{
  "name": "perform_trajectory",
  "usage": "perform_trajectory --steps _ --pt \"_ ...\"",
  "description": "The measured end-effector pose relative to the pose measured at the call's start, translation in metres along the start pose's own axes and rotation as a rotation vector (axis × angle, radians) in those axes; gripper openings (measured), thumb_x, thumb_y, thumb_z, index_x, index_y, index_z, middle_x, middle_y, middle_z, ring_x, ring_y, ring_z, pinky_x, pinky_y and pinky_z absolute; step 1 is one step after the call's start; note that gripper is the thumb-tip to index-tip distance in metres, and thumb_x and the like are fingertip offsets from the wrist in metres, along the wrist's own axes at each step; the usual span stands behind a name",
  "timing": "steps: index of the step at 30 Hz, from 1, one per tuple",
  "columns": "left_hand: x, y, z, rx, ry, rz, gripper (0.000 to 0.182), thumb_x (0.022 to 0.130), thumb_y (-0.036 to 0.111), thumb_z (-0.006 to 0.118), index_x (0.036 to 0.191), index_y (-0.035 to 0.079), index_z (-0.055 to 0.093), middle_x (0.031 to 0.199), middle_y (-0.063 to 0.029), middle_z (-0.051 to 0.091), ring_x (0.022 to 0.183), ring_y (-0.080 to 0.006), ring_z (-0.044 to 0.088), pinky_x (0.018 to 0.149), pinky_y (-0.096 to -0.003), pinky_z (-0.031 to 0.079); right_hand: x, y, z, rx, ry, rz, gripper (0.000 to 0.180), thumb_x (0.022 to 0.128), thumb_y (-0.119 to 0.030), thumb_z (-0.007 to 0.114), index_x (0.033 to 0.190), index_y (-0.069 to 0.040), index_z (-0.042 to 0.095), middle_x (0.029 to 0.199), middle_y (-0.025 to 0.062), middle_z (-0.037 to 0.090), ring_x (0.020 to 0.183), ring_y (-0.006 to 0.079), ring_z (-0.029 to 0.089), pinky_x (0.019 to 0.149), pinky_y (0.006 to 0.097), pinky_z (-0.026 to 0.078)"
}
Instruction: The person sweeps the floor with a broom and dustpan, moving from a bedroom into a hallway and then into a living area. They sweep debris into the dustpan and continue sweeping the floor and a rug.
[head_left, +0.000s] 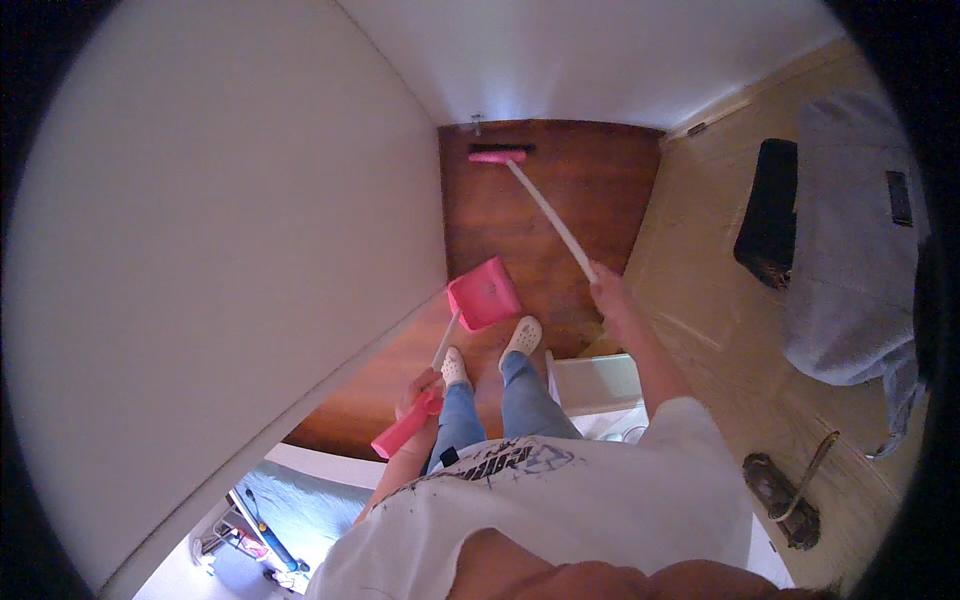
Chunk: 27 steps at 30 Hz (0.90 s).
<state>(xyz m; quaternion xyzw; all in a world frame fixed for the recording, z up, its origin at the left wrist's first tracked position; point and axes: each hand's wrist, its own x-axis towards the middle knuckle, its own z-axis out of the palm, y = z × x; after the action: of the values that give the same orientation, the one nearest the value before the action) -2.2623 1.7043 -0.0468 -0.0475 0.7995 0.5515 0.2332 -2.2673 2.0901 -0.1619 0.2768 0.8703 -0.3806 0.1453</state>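
Observation:
My right hand (611, 292) grips the white handle of a pink broom (498, 157). The broom's dark bristles lie on the wooden floor close to the white surface at the far end. My left hand (420, 391) is closed around the white handle of a pink long-handled dustpan (487, 295), below which the handle's pink grip sticks out. The dustpan sits on the floor just ahead of my feet, its corner near the wall at left. A few small dark specks show in its pan, too small to name.
Reddish-brown wooden floor (555, 217) runs between a tall pale panel (247, 210) at left and a wooden door (697, 315) at right. A grey garment (847, 247) and a black item (769, 210) hang there, above a door handle (784, 499). An open white drawer (596, 382) is beside my right leg.

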Motion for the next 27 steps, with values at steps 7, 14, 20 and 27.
perform_trajectory --steps 7,14,20,27 --pt "-0.001 0.002 0.0 0.227 0.072 0.038 0.022 0.081 0.021 0.057 0.101 0.012 0.055 0.099 -0.01 0.059 0.086 -0.0237 0.059 0.073 -0.0317 0.046 0.056 -0.008 0.026 0.079 -0.184 0.173 0.038 0.082 -0.008 0.043 0.119 -0.012 0.044 0.1 0.0221 0.055 0.091 0.0358 0.053 0.08 0.0409 0.043" --pt "-0.026 -0.007 0.0 0.141 0.176 -0.104 0.017 0.076 0.004 0.061 0.093 0.002 0.059 0.096 -0.0103 0.061 0.094 -0.017 0.056 0.082 -0.027 0.044 -0.041 0.037 0.0 0.074 -0.163 0.027 0.035 0.083 -0.009 0.044 0.118 -0.012 0.047 0.103 0.0204 0.055 0.095 0.0321 0.055 0.083 0.0404 0.042" --pt "-0.054 -0.008 -0.004 0.204 0.17 0.002 0.019 0.077 0.003 0.059 0.096 0.0 0.059 0.097 -0.0112 0.061 0.097 -0.0188 0.054 0.085 -0.0296 0.042 0.062 -0.009 0.032 -0.043 -0.041 -0.074 0.029 0.087 -0.015 0.039 0.113 -0.01 0.051 0.094 0.0191 0.058 0.089 0.0337 0.055 0.076 0.0381 0.044" --pt "-0.077 -0.015 -0.027 0.245 0.087 0.168 0.019 0.077 0.003 0.059 0.096 -0.001 0.058 0.098 -0.0109 0.06 0.095 -0.0189 0.054 0.084 -0.0299 0.042 -0.025 -0.002 0.116 -0.129 -0.205 0.03 0.04 0.087 -0.013 0.031 0.126 -0.01 0.034 0.101 0.0262 0.053 0.093 0.0385 0.053 0.08 0.0455 0.043"
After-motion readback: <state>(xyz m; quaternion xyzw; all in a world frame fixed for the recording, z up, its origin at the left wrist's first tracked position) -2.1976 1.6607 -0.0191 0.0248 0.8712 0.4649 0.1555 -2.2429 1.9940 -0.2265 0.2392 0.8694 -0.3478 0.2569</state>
